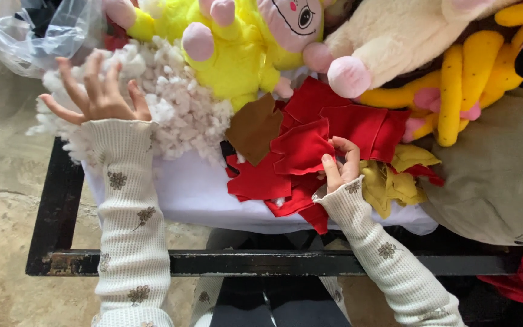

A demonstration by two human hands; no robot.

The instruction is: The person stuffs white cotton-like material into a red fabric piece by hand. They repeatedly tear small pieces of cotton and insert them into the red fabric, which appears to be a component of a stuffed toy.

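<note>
My left hand hovers with fingers spread over a heap of white stuffing on the left of the table and holds nothing. My right hand pinches the edge of a red felt piece that lies on a pile of red felt cut-outs. A brown felt piece rests just left of the red ones. Yellow felt scraps lie to the right of my right hand. Both arms wear cream sleeves with small flower prints.
A yellow plush toy and a cream plush with pink paws lie at the back. A yellow-and-black plush sits at the right, above tan fabric. A clear plastic bag is at the top left. The black table frame runs along the front.
</note>
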